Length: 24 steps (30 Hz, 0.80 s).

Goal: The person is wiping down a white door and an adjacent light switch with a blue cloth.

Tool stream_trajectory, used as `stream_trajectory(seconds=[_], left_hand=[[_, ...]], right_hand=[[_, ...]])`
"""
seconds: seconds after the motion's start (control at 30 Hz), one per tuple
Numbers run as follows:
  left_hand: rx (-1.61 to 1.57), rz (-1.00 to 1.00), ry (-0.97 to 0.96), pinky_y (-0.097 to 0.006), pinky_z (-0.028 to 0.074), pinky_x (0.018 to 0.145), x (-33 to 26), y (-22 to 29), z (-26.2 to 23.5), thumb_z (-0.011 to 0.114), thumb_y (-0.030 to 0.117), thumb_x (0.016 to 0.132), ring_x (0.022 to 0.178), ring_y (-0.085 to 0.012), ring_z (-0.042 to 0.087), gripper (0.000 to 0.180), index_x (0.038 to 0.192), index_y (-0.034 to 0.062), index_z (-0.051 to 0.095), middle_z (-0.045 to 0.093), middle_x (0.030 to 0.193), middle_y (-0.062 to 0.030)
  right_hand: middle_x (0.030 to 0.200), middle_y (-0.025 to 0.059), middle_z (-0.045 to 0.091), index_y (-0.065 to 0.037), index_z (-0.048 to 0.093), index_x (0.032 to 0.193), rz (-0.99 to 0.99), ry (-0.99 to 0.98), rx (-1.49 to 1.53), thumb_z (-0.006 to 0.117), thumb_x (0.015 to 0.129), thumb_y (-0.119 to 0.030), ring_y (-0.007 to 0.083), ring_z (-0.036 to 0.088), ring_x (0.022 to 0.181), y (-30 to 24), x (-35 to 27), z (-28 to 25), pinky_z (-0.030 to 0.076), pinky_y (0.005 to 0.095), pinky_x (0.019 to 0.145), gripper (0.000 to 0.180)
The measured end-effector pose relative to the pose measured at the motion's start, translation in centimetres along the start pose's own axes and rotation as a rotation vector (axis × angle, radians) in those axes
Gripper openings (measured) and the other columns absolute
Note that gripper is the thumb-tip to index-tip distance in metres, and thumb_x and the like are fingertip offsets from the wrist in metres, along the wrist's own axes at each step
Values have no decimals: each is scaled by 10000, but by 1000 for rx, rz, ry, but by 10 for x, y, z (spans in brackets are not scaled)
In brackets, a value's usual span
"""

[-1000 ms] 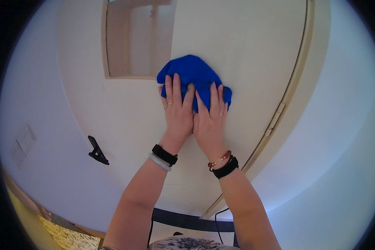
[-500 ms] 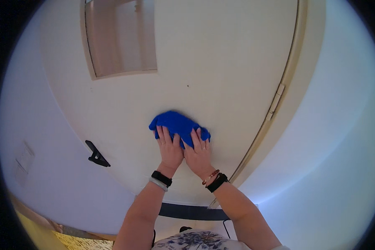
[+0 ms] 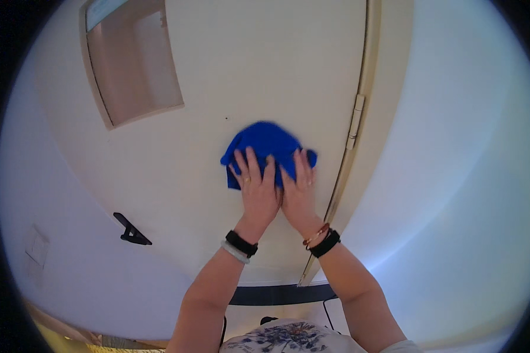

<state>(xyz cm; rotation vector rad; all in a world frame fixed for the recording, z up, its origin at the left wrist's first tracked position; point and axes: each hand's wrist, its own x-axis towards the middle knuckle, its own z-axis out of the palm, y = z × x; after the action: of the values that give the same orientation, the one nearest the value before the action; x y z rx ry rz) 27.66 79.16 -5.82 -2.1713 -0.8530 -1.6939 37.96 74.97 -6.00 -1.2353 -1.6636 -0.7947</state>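
A bright blue cloth [image 3: 265, 136] is pressed against a cream-coloured door [image 3: 265, 70], bunched in soft folds. My left hand [image 3: 258, 185] holds its lower left part, the fingers spread over the fabric. Close beside it, my right hand [image 3: 300, 188] grips the lower right part, where a fold of cloth bulges past the fingertips. Both palms face the door and the thumbs nearly meet. Part of the cloth under my fingers is hidden. A black band and a pale bracelet circle my left wrist; a black band and a beaded bracelet circle my right.
A window panel [image 3: 135, 65] is set in the door at the upper left. The black door handle [image 3: 132, 229] sticks out at lower left. A hinge [image 3: 355, 122] sits on the right edge beside the frame. Pale walls flank the door, with a switch plate [image 3: 37, 246] on the left.
Both hands and the cloth have moved up and to the right across the door, closer to the hinge side. The view has shifted and tilted slightly. More of the cloth shows above my fingers.
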Motion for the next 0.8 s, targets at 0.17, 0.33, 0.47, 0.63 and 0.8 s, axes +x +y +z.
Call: stream_trajectory(seconds=[0.17, 0.33, 0.47, 0.63, 0.8], left_hand=[[9, 92, 51, -715, 70, 987, 23, 13, -15, 649, 160, 718, 1320, -530, 104, 539, 1238, 154, 506, 209, 1439, -246], [68, 122, -58, -735, 135, 953, 15, 16, 0, 667, 211, 708, 1282, -499, 209, 481, 1177, 229, 561, 304, 1390, -193], [38, 140, -129, -743, 148, 941, 2, 13, 22, 660, 182, 693, 1272, -535, 195, 440, 1123, 174, 567, 308, 1363, -237], [6, 145, -140, -694, 237, 947, -10, 2, 36, 644, 187, 742, 1264, -456, 255, 446, 1178, 162, 553, 314, 1385, -169], [-91, 30, -69, -678, 185, 990, 0, 9, 46, 624, 125, 756, 1323, -500, 158, 478, 1214, 69, 499, 203, 1448, -235]], right_hand=[[1458, 185, 233, -79, 542, 1196, 46, 136, -102, 588, 783, -92, 395, 222, 1349, -13, 13, -23, 203, 582, 1039, 416], [1434, 223, 229, -57, 527, 1209, 123, 154, -110, 623, 765, -111, 448, 202, 1333, 1, -4, -15, 191, 606, 1043, 458], [1389, 245, 240, -4, 509, 1199, 228, 45, -87, 633, 761, -85, 454, 203, 1320, 12, -20, -6, 194, 598, 1050, 463], [1376, 257, 258, 3, 504, 1188, 175, 31, -37, 595, 763, 16, 443, 239, 1308, 12, -19, -4, 237, 516, 1069, 435], [1394, 263, 268, 34, 509, 1159, 166, 58, 130, 538, 798, 27, 455, 265, 1299, 11, -5, -13, 238, 532, 1065, 362]])
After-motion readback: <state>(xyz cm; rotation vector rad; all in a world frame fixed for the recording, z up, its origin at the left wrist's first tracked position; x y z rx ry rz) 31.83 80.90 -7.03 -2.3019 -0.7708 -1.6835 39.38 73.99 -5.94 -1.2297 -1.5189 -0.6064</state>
